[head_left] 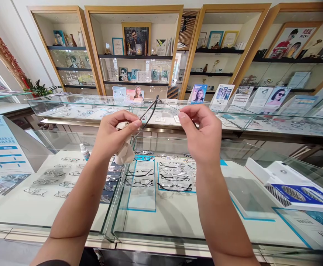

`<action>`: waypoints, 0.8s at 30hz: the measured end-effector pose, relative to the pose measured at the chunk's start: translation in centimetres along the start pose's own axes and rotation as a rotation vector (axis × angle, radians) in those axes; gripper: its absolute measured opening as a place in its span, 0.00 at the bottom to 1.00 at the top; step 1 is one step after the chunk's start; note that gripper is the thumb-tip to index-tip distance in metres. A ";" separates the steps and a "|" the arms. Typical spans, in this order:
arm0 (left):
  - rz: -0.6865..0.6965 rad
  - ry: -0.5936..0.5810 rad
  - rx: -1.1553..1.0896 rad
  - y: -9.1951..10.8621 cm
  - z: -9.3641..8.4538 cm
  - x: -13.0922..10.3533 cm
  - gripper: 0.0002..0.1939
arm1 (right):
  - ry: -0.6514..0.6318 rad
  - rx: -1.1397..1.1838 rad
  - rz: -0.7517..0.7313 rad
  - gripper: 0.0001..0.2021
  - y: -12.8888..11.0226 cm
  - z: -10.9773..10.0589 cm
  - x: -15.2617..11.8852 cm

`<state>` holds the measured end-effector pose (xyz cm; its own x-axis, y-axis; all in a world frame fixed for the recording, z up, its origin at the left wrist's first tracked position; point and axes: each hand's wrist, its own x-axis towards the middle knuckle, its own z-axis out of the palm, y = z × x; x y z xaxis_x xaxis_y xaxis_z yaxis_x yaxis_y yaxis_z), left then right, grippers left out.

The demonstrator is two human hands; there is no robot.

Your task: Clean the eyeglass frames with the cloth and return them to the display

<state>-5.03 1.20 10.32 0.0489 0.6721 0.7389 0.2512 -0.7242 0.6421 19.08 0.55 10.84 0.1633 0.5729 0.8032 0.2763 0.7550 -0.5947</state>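
My left hand [114,135] is closed round a crumpled pale cloth [124,152] and a pair of thin-framed eyeglasses. The dark temple tips [152,111] of the eyeglasses point up and to the right of its thumb. At the right, my right hand [201,129] is raised at the same height, thumb and index finger pressed together. A thin part by those fingertips is too faint to make out. Both hands are above the glass showcase [161,231], where rows of eyeglasses [175,177] lie.
A small white spray bottle [84,151] stands behind my left forearm. An open white box [299,188] is at the right. Blue-edged trays lie in the showcase. Farther back are another glass counter [161,102] with upright cards and wooden shelves.
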 end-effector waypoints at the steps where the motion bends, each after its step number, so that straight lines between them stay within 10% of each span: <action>1: -0.014 -0.009 -0.004 -0.1 0.0 0.0 0.08 | 0.036 -0.049 -0.053 0.03 0.0 0.1 -0.1; 19: -0.161 -0.165 -0.134 -0.4 1.4 -0.2 0.12 | 0.373 -0.383 -0.446 0.01 0.1 0.5 -0.8; 24: -0.134 -0.088 -0.135 -0.4 1.7 -0.1 0.12 | 0.147 -0.306 -0.383 0.04 -1.0 1.0 -1.5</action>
<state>-3.54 1.69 9.59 0.1093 0.7701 0.6284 0.1296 -0.6379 0.7592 17.63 -0.70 10.18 0.1214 0.2055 0.9711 0.6032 0.7617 -0.2366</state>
